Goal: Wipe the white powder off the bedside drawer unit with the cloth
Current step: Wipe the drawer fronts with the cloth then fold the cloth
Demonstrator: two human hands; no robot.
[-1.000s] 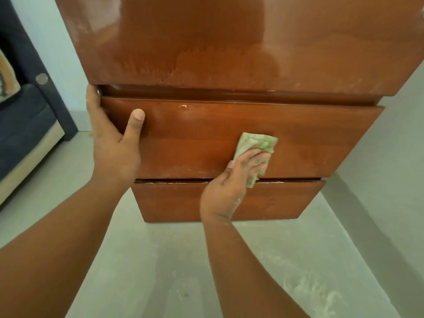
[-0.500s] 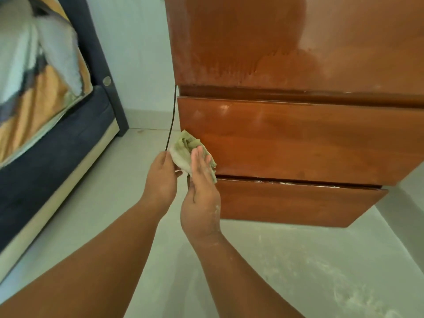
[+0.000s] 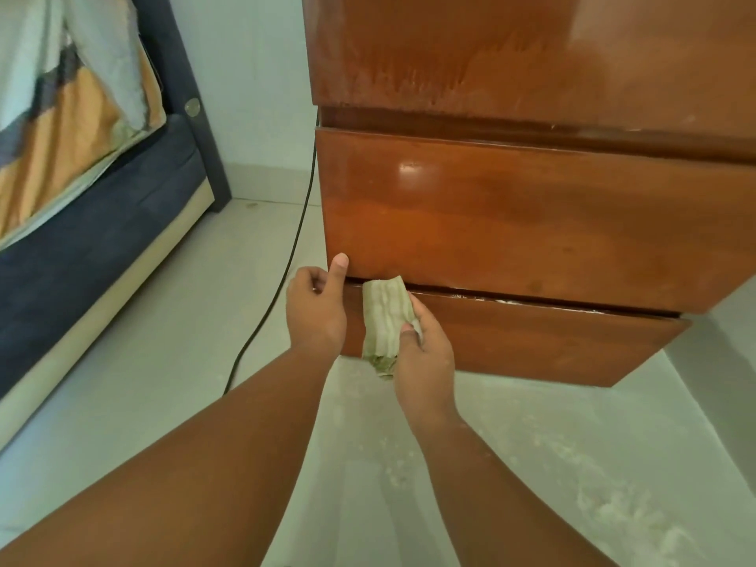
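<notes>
The glossy brown bedside drawer unit (image 3: 511,223) fills the upper right, with two drawer fronts below its top. A haze of white powder (image 3: 409,81) lies on the top surface, and white crumbs sit in the gap above the lower drawer (image 3: 482,298). My right hand (image 3: 425,354) grips a folded pale green cloth (image 3: 386,321) in front of the lower drawer's left end. My left hand (image 3: 317,308) is at the unit's lower left corner, thumb raised against the upper drawer's edge, fingers curled and holding nothing.
A dark blue bed (image 3: 82,247) with patterned bedding (image 3: 61,116) stands at left. A black cable (image 3: 286,259) runs down beside the unit onto the pale floor. White powder (image 3: 613,505) is scattered on the floor at lower right.
My right hand took the cloth from the upper drawer's middle to the unit's left corner. My left hand left the drawer's top edge, touched the cloth, then released it. The view swung left.
</notes>
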